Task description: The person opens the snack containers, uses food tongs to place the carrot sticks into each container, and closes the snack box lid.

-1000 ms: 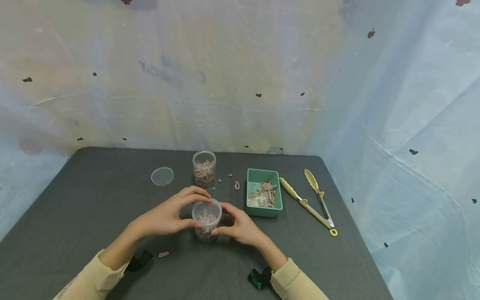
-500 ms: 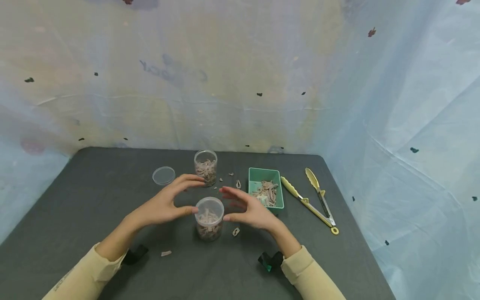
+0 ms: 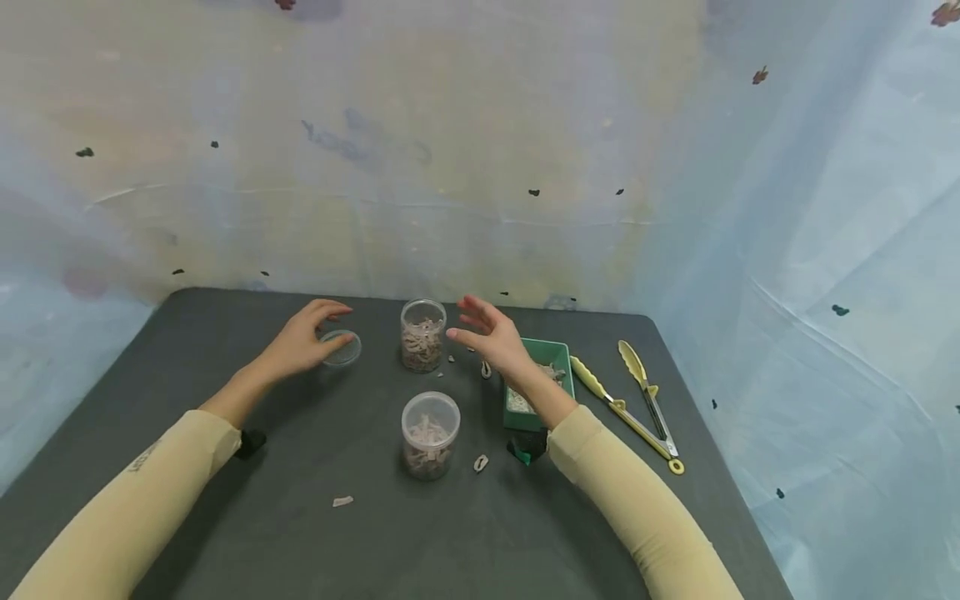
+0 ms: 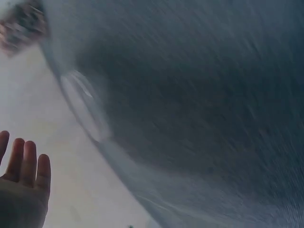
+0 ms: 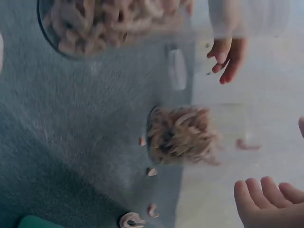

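My left hand is at the back left, fingers loosely bent beside and partly over a clear round lid lying on the table. In the left wrist view the fingers hold nothing. An uncovered clear jar of dried brownish strips stands at the back middle. Just right of it, my right hand hovers with spread fingers, thumb toward the jar. Closer to me stands a second jar of similar strips, a cloudy lid across its top; neither hand touches it.
A green tray with more strips is partly hidden behind the right forearm. Yellow-tipped tongs lie spread at the right. Loose bits, such as a curled piece and a flat piece, lie on the dark table. Plastic sheeting hangs behind.
Both hands have let go of the front jar and moved away toward the back: the left to the loose lid, the right to beside the back jar. The front jar stays standing.
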Motion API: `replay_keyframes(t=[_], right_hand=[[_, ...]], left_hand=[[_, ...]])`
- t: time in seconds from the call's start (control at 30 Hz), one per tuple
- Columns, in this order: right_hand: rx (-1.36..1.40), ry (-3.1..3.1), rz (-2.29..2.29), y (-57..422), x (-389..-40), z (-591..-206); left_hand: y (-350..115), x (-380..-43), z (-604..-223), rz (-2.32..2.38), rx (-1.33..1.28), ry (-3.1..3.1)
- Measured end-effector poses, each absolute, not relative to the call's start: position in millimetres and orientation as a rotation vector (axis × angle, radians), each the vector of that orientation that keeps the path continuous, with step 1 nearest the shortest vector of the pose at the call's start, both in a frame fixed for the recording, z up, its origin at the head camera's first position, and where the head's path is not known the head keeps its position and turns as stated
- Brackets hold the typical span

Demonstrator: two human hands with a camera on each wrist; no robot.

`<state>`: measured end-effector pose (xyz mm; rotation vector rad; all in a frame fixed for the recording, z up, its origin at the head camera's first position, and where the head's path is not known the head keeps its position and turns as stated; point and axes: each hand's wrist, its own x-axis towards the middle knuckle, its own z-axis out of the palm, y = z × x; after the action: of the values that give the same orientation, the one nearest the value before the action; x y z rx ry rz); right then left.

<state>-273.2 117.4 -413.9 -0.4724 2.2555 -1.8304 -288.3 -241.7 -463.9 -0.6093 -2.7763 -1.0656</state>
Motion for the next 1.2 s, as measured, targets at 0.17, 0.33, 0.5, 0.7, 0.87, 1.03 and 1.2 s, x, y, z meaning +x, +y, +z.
replay_keyframes(t=[0.17, 0.33, 0.5, 0.7, 0.87, 1.03, 1.2], right_hand=[[-0.45, 2.249, -1.712, 106.7, -296.7, -425.0], [-0.476, 2.226, -1.614, 100.8, -312.4, -436.6], [-0.463, 2.197, -1.564, 96.1, -320.6, -445.3], [-0.42, 2.194, -1.554, 92.1, -325.2, -450.7], [-0.425, 2.191, -1.551, 87.7, -326.8, -455.6], [-0.447, 2.19, -1.567, 86.9, -327.6, -458.1], [-0.454, 2.188, -1.575, 87.9, -327.3, -460.5]], left_hand=[[-255.0, -298.8, -468.5, -1.016, -0.572, -2.925], [-258.5, -303.4, -473.9, -0.959, -0.621, -3.015], [-262.5, -307.7, -484.5, -0.901, -0.654, -3.053], [-264.7, -311.7, -493.7, -0.874, -0.675, -3.039], [-268.0, -311.1, -498.8, -0.862, -0.67, -3.021], [-267.5, -309.9, -498.4, -0.887, -0.616, -3.016], [-265.6, -306.3, -492.2, -0.933, -0.582, -2.949]])
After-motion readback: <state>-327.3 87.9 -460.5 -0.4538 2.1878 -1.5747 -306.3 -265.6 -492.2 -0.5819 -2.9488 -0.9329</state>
